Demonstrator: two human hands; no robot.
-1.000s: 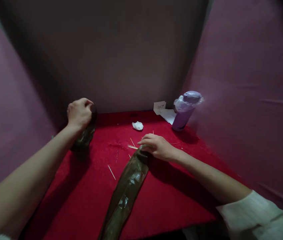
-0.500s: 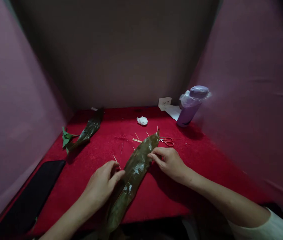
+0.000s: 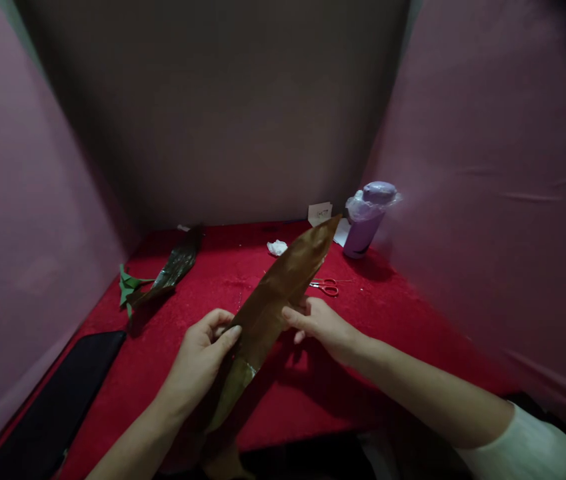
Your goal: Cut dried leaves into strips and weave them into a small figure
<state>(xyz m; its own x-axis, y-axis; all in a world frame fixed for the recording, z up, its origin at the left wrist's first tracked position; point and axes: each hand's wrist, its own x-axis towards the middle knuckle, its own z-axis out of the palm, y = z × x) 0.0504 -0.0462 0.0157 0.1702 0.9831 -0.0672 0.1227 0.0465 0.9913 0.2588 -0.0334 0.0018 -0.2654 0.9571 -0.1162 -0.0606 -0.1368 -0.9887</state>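
Observation:
A long, broad brown-green leaf (image 3: 267, 303) is raised slantwise over the red cloth, its pointed tip up and to the right. My left hand (image 3: 207, 347) is closed on its left edge, with the thumb lying on top and the other fingers partly hidden under it. My right hand (image 3: 320, 327) pinches the opposite edge between thumb and fingers. Just beyond the right hand lie red-handled scissors (image 3: 327, 287). The leaf's lower end hangs towards me, past the table's front edge.
More dark leaves (image 3: 175, 267) and a green folded piece (image 3: 127, 287) lie at the left. A black pouch (image 3: 57, 400) sits near the left edge. Behind are crumpled white tissue (image 3: 277, 248), a white card (image 3: 319, 213) and a purple container (image 3: 363, 230). Pink walls (image 3: 487, 200) flank the red tablecloth (image 3: 313, 407).
The leaf has come up off the cloth between both hands, and its tip has risen to the right. It now covers the thin sticks. The view has shifted slightly.

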